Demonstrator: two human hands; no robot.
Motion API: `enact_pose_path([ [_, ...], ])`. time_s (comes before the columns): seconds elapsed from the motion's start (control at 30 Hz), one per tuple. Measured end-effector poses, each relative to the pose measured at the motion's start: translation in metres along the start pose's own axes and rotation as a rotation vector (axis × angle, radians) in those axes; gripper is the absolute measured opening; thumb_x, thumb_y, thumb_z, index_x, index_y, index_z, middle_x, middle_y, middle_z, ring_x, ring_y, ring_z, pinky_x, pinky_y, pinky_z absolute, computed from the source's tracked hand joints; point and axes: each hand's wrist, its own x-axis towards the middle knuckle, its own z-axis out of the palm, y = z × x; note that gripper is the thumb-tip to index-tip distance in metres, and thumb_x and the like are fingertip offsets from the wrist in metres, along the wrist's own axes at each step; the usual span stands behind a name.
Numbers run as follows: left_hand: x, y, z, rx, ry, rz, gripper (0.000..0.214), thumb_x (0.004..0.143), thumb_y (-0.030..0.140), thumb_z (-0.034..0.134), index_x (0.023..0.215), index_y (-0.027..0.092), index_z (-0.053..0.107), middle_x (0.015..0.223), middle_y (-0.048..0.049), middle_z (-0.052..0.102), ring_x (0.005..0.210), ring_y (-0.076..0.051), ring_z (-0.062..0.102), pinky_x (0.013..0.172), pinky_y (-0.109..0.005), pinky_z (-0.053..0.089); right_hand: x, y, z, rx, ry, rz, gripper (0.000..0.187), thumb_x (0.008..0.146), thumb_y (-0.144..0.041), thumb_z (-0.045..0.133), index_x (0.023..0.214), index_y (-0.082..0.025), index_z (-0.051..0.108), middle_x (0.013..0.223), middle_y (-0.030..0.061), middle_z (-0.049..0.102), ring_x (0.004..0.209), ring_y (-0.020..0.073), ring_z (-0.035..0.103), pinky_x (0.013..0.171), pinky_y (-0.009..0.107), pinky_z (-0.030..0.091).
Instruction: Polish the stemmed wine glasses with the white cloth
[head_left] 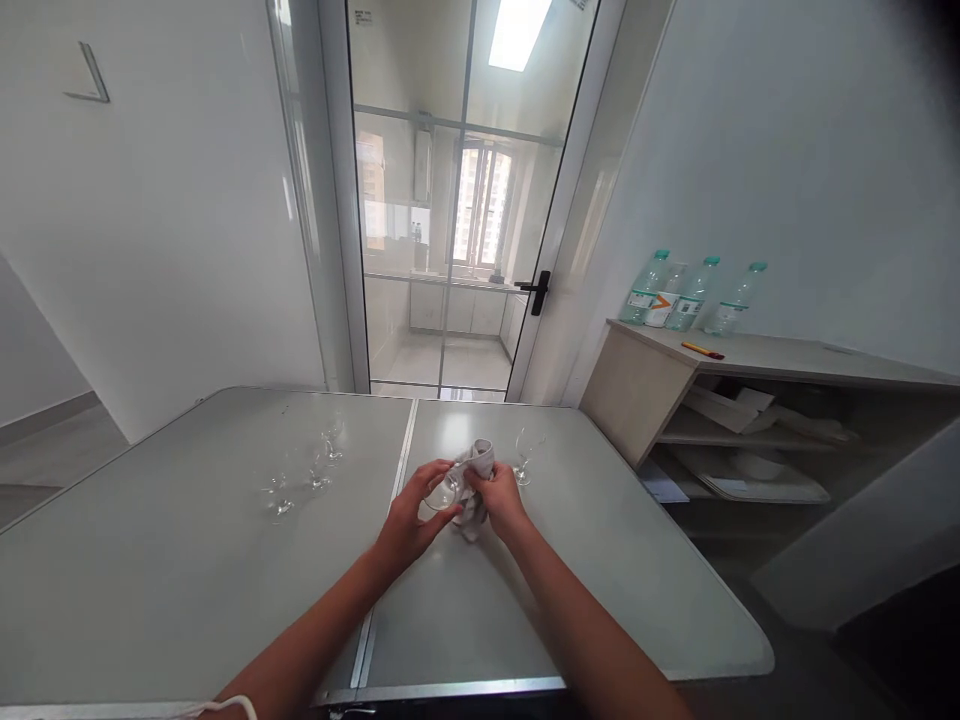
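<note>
My left hand [411, 512] is closed around the bowl of a clear wine glass [444, 490], held over the middle of the grey table [187, 570]. My right hand [501, 500] grips a white cloth [478, 462] that is pressed against the glass and hangs down below my fingers. One more wine glass [523, 455] stands upright just right of my hands. Three wine glasses [311, 468] stand in a loose group to the left on the table.
A glass door [465, 200] with a black handle [537, 291] stands behind the table. At the right, a wooden shelf unit [765, 400] carries several water bottles [690, 295] and an orange pen [703, 350]. The table's seam runs down its middle.
</note>
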Motion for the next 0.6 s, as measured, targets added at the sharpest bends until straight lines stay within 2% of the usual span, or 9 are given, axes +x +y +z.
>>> enact_pose_path([
  [0.1, -0.001, 0.002, 0.004, 0.021, 0.034, -0.001, 0.052, 0.091, 0.027, 0.071, 0.139, 0.028, 0.050, 0.135, -0.0111, 0.060, 0.130, -0.027, 0.060, 0.105, -0.051, 0.058, -0.005, -0.009, -0.003, -0.110, 0.073, -0.114, 0.033, 0.066, -0.044, 0.083, 0.073, -0.014, 0.073, 0.065, -0.0002, 0.063, 0.067, 0.0186, 0.057, 0.065, 0.028, 0.044],
  [0.17, 0.000, 0.004, 0.005, 0.032, 0.115, -0.053, 0.053, 0.092, 0.028, 0.070, 0.140, 0.028, 0.049, 0.136, -0.0112, 0.058, 0.130, -0.027, 0.060, 0.105, -0.052, 0.058, -0.011, -0.020, -0.004, -0.193, 0.000, -0.270, 0.031, 0.079, -0.047, 0.075, 0.081, -0.016, 0.075, 0.073, 0.0021, 0.066, 0.078, 0.0220, 0.060, 0.074, 0.031, 0.047],
  [0.23, 0.002, 0.005, 0.004, 0.065, 0.158, -0.109, 0.050, 0.093, 0.029, 0.069, 0.139, 0.028, 0.049, 0.136, -0.0108, 0.059, 0.129, -0.027, 0.060, 0.108, -0.053, 0.055, -0.017, -0.030, -0.003, -0.246, -0.208, -0.402, 0.033, 0.090, -0.050, 0.063, 0.090, -0.020, 0.075, 0.084, 0.0045, 0.069, 0.088, 0.0233, 0.061, 0.086, 0.033, 0.047],
  [0.3, 0.005, 0.005, 0.001, 0.067, 0.151, -0.147, 0.047, 0.093, 0.030, 0.068, 0.137, 0.028, 0.051, 0.133, -0.0106, 0.060, 0.127, -0.026, 0.061, 0.111, -0.053, 0.051, -0.022, -0.037, -0.001, -0.268, -0.453, -0.420, 0.035, 0.097, -0.050, 0.052, 0.096, -0.021, 0.073, 0.092, 0.0053, 0.069, 0.090, 0.0218, 0.060, 0.090, 0.034, 0.046],
  [0.4, 0.008, 0.003, -0.004, -0.060, 0.147, -0.218, 0.041, 0.096, 0.035, 0.064, 0.134, 0.027, 0.050, 0.130, -0.0108, 0.061, 0.120, -0.024, 0.065, 0.108, -0.049, 0.053, -0.026, -0.038, 0.000, -0.366, -0.672, -0.390, 0.026, 0.098, -0.040, 0.050, 0.094, -0.021, 0.068, 0.089, 0.0029, 0.066, 0.079, 0.0182, 0.055, 0.079, 0.030, 0.046],
  [0.47, 0.009, 0.003, -0.006, -0.142, 0.157, -0.281, 0.039, 0.097, 0.038, 0.062, 0.132, 0.027, 0.050, 0.128, -0.0109, 0.061, 0.118, -0.023, 0.066, 0.105, -0.046, 0.054, -0.025, -0.033, -0.001, -0.429, -0.698, -0.401, 0.014, 0.092, -0.029, 0.054, 0.087, -0.020, 0.065, 0.081, 0.0004, 0.063, 0.072, 0.0161, 0.052, 0.071, 0.027, 0.044],
  [0.6, 0.013, 0.007, -0.007, -0.199, 0.212, -0.373, 0.038, 0.097, 0.044, 0.062, 0.127, 0.025, 0.050, 0.126, -0.0121, 0.064, 0.119, -0.025, 0.066, 0.102, -0.044, 0.055, -0.020, -0.021, 0.002, -0.431, -0.555, -0.429, 0.016, 0.084, -0.017, 0.049, 0.072, -0.020, 0.059, 0.066, -0.0020, 0.056, 0.060, 0.0134, 0.047, 0.061, 0.024, 0.039],
])
